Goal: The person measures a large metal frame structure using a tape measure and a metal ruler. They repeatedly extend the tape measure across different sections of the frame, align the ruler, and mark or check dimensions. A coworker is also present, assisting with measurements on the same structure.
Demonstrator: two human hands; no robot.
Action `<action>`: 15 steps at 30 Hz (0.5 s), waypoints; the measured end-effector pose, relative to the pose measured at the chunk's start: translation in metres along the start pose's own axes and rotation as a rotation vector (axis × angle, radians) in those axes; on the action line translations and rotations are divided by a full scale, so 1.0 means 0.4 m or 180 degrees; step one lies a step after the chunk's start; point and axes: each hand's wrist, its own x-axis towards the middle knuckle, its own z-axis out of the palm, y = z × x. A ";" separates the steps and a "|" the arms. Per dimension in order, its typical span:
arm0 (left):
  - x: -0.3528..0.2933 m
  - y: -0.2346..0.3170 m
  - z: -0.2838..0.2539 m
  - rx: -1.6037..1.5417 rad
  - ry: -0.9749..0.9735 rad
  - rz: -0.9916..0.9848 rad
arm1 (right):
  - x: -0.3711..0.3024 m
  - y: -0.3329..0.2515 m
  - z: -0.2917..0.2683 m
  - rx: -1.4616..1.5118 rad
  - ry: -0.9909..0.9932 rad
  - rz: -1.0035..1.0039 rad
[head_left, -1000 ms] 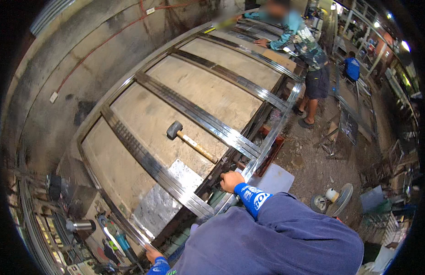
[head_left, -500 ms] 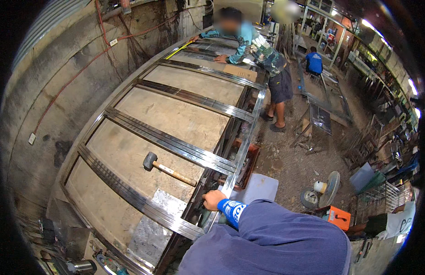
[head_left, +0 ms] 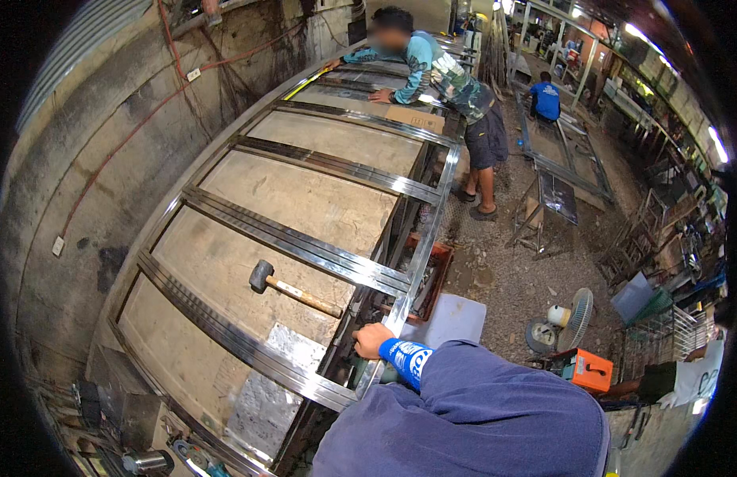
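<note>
A long metal frame (head_left: pixel 295 246) of shiny rails and crossbars lies over a worn tabletop (head_left: pixel 301 195). At the near right corner, my right hand (head_left: pixel 373 340) has its fingers curled over the frame's side rail, a blue band around the wrist. Dark blue cloth of my clothing hides the rest of that arm. A mallet (head_left: pixel 298 292) with a black head and wooden handle lies on the tabletop, a little left of and beyond this hand. Scuffed grey sheet metal (head_left: pixel 261 409) lies under the nearest crossbar. My left hand is out of sight.
Across the table's far end leans a co-worker (head_left: pixel 440 67), holding a yellow tape measure (head_left: pixel 305 82) along the frame. Another person in blue (head_left: pixel 546 102) crouches farther back. Right of the table stand a red crate (head_left: pixel 433 278), a fan (head_left: pixel 575 319) and an orange box (head_left: pixel 591 371).
The view has shifted slightly. The co-worker's head has moved a little to the left. My right hand stays on the rail and the mallet lies where it was.
</note>
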 end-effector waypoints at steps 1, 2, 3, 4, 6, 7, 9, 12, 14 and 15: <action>0.001 -0.007 0.004 -0.0009 0.0020 -0.0003 | 0.000 -0.001 -0.001 -0.0009 0.0014 -0.0018; 0.006 -0.019 0.005 -0.0021 0.0040 0.0008 | 0.000 -0.002 -0.003 0.0008 0.0035 -0.0002; 0.009 -0.034 0.012 -0.0027 0.0082 0.0019 | 0.000 -0.002 -0.005 0.0025 0.0051 0.0012; 0.016 -0.055 0.017 -0.0028 0.0115 0.0043 | -0.001 -0.004 -0.007 0.0028 0.0011 0.0064; 0.025 -0.109 0.034 -0.0016 0.0213 0.0078 | 0.001 -0.008 -0.011 -0.0088 -0.0128 0.0107; 0.033 -0.142 0.041 -0.0002 0.0369 0.0154 | -0.002 -0.010 -0.012 0.0008 -0.0095 0.0151; 0.045 -0.189 0.051 0.0116 0.1041 0.0438 | -0.001 -0.014 -0.018 -0.0026 -0.0211 0.0197; 0.042 -0.223 0.030 -0.0092 0.0956 0.0263 | -0.002 -0.020 -0.028 -0.0061 -0.0129 0.0165; 0.027 -0.216 -0.003 -0.0590 -0.0173 -0.0392 | -0.003 -0.023 -0.037 -0.0030 -0.0098 0.0129; 0.022 -0.207 -0.022 -0.0346 -0.0194 -0.0291 | -0.004 -0.026 -0.042 -0.0029 -0.0191 0.0187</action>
